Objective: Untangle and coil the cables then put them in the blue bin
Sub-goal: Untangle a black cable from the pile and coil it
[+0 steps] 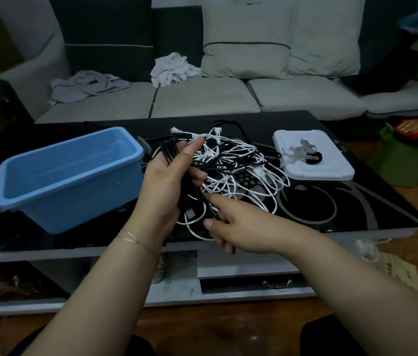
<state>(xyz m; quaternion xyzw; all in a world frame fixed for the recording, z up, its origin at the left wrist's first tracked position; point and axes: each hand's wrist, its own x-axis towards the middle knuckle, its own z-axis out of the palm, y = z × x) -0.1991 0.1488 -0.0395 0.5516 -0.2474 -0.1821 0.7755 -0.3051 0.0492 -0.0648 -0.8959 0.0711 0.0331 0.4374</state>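
White lid [313, 160] right of cables [241, 170], blue bin [66, 176] left

Dim room, low light, colours muted. Ahead of me a pale grey sofa [202, 98] runs the full width, with dark back cushions [110, 34] on the left and light ones [249, 39] in the middle and right. A crumpled grey cloth [87, 86] lies on the left seat; a white cloth [172, 69] sits bunched near the seat's back. Between me and the sofa stands a low surface [344, 201] with a glossy black top printed in pale circles and curves, grey edge, a drawer with a metal handle [277, 283] below. Brown wooden floor [202, 330] underfoot. At right, a green bag [398, 160] on the floor.
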